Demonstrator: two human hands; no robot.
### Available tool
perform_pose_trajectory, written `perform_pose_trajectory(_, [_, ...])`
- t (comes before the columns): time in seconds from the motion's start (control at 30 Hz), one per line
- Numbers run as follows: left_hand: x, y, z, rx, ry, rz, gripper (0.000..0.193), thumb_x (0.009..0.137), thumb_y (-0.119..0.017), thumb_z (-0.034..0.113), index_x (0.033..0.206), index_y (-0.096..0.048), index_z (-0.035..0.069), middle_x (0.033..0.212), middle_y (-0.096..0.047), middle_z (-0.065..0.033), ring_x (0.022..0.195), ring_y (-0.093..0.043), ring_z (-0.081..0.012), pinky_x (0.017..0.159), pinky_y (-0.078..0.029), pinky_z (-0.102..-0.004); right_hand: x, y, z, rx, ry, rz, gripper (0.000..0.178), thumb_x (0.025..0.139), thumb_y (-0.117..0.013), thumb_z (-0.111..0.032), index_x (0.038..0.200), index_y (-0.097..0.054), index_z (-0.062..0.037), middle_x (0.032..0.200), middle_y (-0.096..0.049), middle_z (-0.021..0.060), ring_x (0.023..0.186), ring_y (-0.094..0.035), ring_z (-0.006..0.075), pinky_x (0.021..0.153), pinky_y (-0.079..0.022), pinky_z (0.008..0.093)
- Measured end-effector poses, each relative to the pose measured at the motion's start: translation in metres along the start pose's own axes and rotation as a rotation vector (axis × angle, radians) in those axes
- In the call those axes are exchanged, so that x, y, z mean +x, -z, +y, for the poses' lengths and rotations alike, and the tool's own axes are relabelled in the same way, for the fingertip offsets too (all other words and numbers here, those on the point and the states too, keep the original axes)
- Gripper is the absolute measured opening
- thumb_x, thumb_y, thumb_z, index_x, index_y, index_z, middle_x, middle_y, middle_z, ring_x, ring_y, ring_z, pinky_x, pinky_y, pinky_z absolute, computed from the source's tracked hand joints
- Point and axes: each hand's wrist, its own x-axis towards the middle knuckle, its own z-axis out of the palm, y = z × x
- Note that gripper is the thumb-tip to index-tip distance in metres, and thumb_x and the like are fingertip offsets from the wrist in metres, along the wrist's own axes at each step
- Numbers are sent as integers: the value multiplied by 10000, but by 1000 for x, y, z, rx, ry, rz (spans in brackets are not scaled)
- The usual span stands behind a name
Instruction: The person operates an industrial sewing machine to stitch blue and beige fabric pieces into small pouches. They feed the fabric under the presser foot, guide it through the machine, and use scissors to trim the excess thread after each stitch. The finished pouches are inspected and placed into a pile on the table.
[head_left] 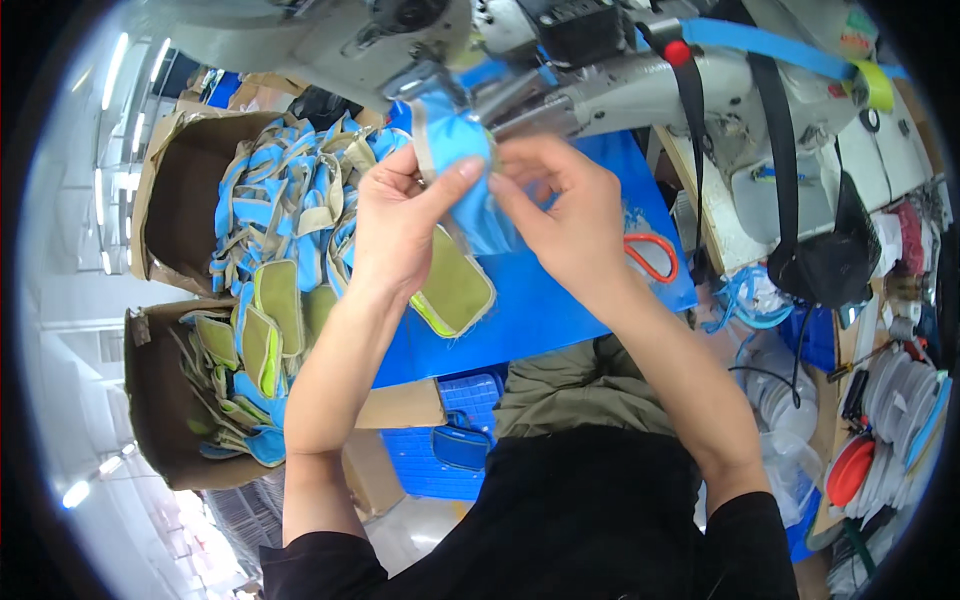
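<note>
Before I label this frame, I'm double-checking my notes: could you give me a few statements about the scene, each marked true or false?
1. The left hand and right hand both touch the blue fabric piece. True.
2. The orange loop handle lies left of the left hand. False: the orange loop handle is right of the right wrist.
3. The lower cardboard box holds green pieces. True.
4. The sleeves are white. False: the sleeves are black.
</note>
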Motion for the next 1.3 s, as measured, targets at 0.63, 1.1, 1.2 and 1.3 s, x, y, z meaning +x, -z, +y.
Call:
perform_pose_trajectory(0.63, [-6,6,1,-167,128,-85,281,935,-737,106,1193,-662,25,1085,-737,-60,973,-686,-123,901,-539,-292,0,8,18,-35,169,-65,192,856,-695,-19,1047,-711,-19,901,-701,113,816,-693,255,715,-532,340])
perform_pose_trajectory(1.1, [0,5,-12,206,-163,-15,250,847,-809,26,1081,-722,2,1013,-746,-66,872,-687,-100,818,-559,-260,-3,11,19,-7,173,-100,203,850,-735,-57,1053,-719,-56,936,-703,86,850,-679,223,706,-493,314])
perform_pose_trajectory(1.2, [-2,3,-15,201,-189,20,263,853,-798,12,1100,-710,-6,1009,-745,-63,879,-688,-96,806,-562,-250,-6,6,12,-38,157,-76,235,825,-771,-67,1055,-719,-79,920,-705,68,848,-661,199,697,-471,296])
perform_pose_trajectory(1.3, [-2,-2,-10,141,-145,10,286,854,-795,4,1121,-692,-12,1017,-746,-65,883,-692,-96,793,-566,-242,-7,0,13,-58,92,-41,262,797,-802,-62,1046,-725,-88,900,-702,56,813,-643,190,695,-475,298])
